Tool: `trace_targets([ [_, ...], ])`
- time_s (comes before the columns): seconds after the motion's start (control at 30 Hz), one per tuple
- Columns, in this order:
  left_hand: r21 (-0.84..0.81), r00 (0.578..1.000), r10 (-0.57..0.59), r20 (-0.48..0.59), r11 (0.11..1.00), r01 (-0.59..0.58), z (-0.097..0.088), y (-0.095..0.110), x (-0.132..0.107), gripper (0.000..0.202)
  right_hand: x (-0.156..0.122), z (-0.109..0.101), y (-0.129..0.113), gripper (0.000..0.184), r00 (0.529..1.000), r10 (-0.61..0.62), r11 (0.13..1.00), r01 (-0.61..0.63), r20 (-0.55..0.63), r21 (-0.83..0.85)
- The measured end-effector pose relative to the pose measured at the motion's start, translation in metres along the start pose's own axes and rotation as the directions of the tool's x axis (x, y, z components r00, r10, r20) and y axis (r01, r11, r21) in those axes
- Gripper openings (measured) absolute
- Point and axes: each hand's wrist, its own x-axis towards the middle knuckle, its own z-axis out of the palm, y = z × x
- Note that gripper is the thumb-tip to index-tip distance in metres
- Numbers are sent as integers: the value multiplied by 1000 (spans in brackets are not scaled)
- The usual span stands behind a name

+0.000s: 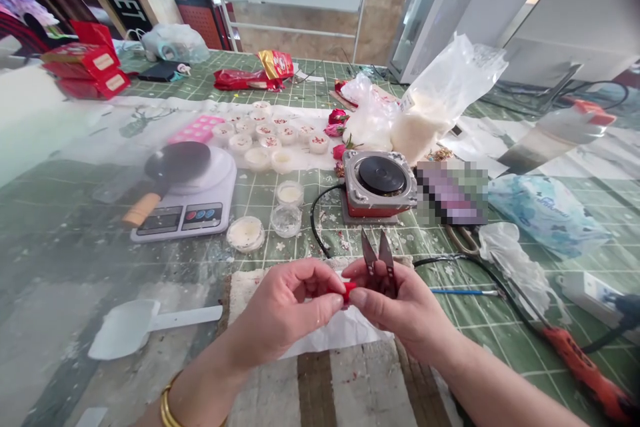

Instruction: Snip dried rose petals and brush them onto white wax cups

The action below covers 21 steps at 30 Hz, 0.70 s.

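Note:
Between the fingertips of both hands is a small bright red piece [347,290] that looks like a rose petal. My left hand [295,303] pinches it from the left with thumb and forefinger. From the other side, my right hand [395,303] grips the same piece while also holding dark thread snips [379,257], whose two blades point up and stand apart. Under the hands lies a white sheet of paper [330,337] on a striped cloth [355,380]. Several candle cups [270,142] topped with red bits stand farther back. The fingers hide part of the red piece.
A kitchen scale [220,197] bearing a wooden-handled pan [177,163] stands left. Ahead are a small hot plate [381,177], dried roses [336,121] and a bag of pale wax [425,120]. A white scoop [127,327] lies front left; a cable [505,283] and orange-handled tool [583,363] right.

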Motion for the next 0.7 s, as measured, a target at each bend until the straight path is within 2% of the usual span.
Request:
trace_targets([
  [0.07,115,999,37,-34,993,-33,2,-1,0,4,1,2,0,22,1000,-18,998,17,-21,-62],
  [0.17,192,997,48,-66,981,-34,3,-2,0,12,2,3,0,12,989,-136,971,121,-60,-207],
  [0.27,136,997,11,-83,991,0,3,-3,0,17,-1,3,1,2,952,-300,884,253,-60,-394],
  [0.33,59,997,21,-73,998,-16,2,-4,1,13,-2,2,1,4,925,-378,824,323,-26,-465],
  [0.4,-34,996,65,-67,997,-67,2,-4,2,9,-3,1,1,7,906,-422,803,376,3,-463],
  [0.5,-173,992,115,-43,977,-121,1,-5,2,2,-2,1,0,8,896,-443,816,418,33,-399],
  [0.6,-237,994,105,-5,966,-103,0,-5,0,5,-3,1,-2,8,902,-430,833,413,39,-367],
  [0.7,-228,997,74,23,971,-67,0,-4,-1,7,-7,1,-4,9,928,-371,859,353,26,-372],
])
